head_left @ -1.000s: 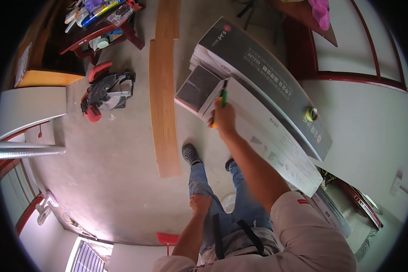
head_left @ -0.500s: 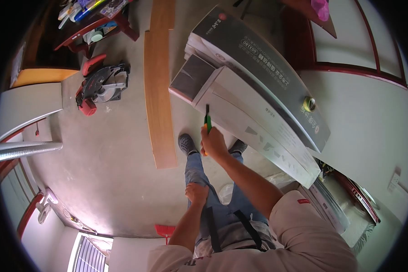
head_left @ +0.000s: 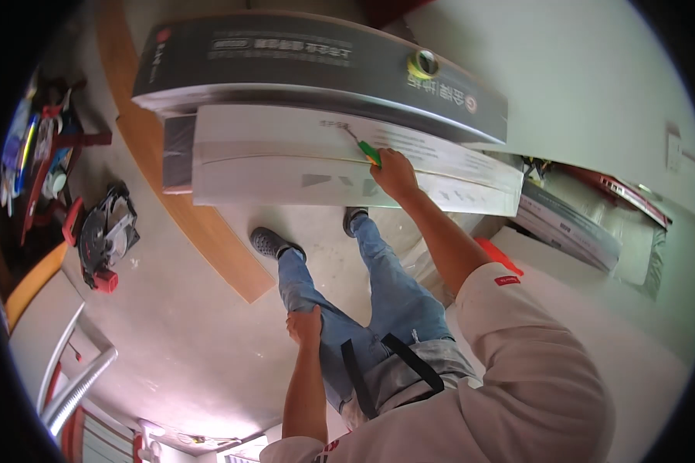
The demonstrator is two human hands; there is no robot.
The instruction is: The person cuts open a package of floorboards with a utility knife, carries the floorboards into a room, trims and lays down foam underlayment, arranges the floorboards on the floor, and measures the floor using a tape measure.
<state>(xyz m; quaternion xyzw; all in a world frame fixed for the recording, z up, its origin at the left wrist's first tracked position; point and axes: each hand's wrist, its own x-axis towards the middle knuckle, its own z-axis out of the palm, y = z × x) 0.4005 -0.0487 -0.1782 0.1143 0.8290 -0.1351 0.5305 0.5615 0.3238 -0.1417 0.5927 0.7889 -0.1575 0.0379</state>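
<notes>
In my right hand (head_left: pixel 396 176) is a utility knife (head_left: pixel 369 153) with a green and orange handle and a thin blade. Its tip meets or hovers just over the top of a long white carton (head_left: pixel 262 147); contact is hard to judge. A lengthwise seam runs along this carton, and a dark end (head_left: pixel 179 154) sticks out at its left. My left hand (head_left: pixel 304 326) rests on my left leg near the knee, thumb and fingers apart around the trouser cloth, holding no tool.
Behind the white carton lies a long dark grey carton (head_left: pixel 286 54) with a roll of tape (head_left: pixel 423 65) on it. Wood planks (head_left: pixel 201 239) run along the floor at left. A circular saw (head_left: pixel 108 239) sits beyond them, near a cluttered red stool (head_left: pixel 54 162). More cartons (head_left: pixel 567 224) lie right.
My view has turned and the cartons now lie crosswise before me. My right hand has carried the knife from beside the white carton to above its top. My left hand stays on my leg.
</notes>
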